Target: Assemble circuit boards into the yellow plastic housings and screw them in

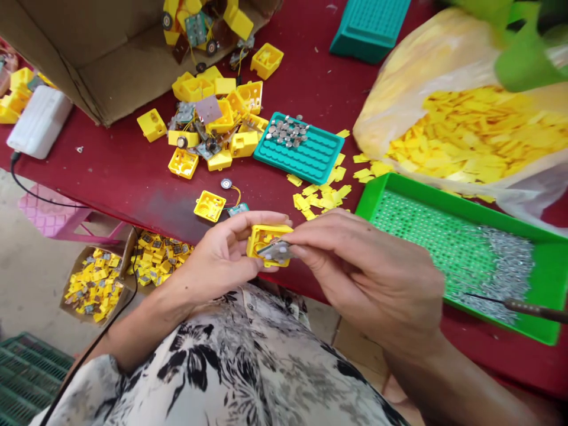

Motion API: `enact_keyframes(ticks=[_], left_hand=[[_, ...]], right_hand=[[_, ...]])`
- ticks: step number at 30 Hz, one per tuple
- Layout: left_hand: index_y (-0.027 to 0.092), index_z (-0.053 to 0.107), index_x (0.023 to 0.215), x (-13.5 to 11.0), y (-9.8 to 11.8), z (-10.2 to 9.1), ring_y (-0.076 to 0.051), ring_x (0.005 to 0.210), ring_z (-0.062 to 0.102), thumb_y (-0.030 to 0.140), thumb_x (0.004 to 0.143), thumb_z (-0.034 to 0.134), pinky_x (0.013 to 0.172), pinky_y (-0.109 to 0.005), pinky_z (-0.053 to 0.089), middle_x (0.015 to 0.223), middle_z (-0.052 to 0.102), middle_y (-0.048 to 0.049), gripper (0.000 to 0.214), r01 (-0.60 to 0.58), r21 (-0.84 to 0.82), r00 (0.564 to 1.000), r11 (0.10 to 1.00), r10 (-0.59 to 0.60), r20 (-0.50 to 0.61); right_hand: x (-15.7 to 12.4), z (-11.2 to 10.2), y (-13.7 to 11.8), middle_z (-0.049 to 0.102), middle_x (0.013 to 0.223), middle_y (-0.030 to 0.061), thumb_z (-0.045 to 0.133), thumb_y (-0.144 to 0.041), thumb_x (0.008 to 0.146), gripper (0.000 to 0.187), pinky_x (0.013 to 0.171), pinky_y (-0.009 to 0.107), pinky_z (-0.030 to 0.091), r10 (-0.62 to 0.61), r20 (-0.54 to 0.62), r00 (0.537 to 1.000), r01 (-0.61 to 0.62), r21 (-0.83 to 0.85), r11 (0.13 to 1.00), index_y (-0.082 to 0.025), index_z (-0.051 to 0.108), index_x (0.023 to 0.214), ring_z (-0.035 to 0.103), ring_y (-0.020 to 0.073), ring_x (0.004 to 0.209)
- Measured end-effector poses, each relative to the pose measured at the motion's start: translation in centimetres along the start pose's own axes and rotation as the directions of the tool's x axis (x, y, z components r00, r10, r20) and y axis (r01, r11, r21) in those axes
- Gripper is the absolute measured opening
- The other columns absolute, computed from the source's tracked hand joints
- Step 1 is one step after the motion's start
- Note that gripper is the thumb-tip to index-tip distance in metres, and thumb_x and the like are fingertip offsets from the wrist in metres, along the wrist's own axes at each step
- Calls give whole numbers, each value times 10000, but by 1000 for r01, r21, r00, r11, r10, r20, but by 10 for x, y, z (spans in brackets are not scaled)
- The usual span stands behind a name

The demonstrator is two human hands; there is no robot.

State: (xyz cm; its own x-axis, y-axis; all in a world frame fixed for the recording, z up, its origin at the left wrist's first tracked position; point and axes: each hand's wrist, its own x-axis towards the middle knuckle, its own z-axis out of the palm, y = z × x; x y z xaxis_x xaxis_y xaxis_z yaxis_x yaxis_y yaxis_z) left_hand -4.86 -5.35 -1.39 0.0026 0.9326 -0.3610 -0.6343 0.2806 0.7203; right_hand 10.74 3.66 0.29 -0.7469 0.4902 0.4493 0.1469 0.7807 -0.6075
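My left hand [226, 251] grips a small yellow plastic case [256, 232], open side up, at the table's front edge. Between the thumb and fingertips of my right hand [368, 269] is a grey circuit board [276, 251], tilted and partly inside that case. Just beyond my left hand lie another open yellow case [210, 206], a small round speaker [226, 184] on yellow wires and a green circuit board [238, 209]. Loose yellow tabs [326, 198] are scattered past my right hand.
A green basket [550, 296] holds screws [506, 266] and a screwdriver [528, 309]. Behind it sits a bag of yellow tabs [479, 136]. A teal tray [310, 157] bears button cells. Yellow cases [244, 145] spill from a cardboard box [133, 77]. A cable [48, 204] runs from a white power bank [39, 121].
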Motion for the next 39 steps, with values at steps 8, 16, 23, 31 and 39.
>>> enact_keyframes(ticks=[8,16,23,31,39], left_hand=[[189,716,1006,5,-2,2,-126,854,660,15,682,722,760,-248,558,1006,703,-22,367,28,-79,999,996,-31,-35],[176,676,1056,3,-1,3,-123,893,676,-79,588,653,834,-234,521,990,721,-16,534,70,-3,997,998,-70,13],[192,682,1108,-2,1,3,-160,986,680,5,685,645,958,-318,507,1129,708,-48,464,77,2,997,997,-77,25],[220,672,1117,1,-3,-8,-118,860,666,69,725,729,819,-271,567,1049,698,-22,425,77,-54,993,996,-72,92],[190,640,1083,-2,-1,-5,-116,858,660,18,718,652,800,-269,567,1108,684,-45,403,76,-27,995,997,-74,69]], right_hand=[[3,-1,3,684,823,41,614,-36,868,110,730,237,514,-32,37,999,32,-7,999,-124,652,923,628,110,776],[7,-5,5,688,822,46,584,-63,892,101,695,279,494,-77,159,984,77,4,997,-136,653,887,601,140,749],[13,-7,8,693,816,21,552,-61,903,162,664,280,498,-80,206,975,85,-16,996,-179,630,826,626,139,734],[12,-6,12,681,807,21,573,-93,911,108,642,257,504,-64,167,984,59,36,998,-172,637,876,616,124,720],[11,-8,10,683,812,12,567,-95,914,122,638,253,503,-82,168,982,76,39,996,-195,637,914,630,127,724]])
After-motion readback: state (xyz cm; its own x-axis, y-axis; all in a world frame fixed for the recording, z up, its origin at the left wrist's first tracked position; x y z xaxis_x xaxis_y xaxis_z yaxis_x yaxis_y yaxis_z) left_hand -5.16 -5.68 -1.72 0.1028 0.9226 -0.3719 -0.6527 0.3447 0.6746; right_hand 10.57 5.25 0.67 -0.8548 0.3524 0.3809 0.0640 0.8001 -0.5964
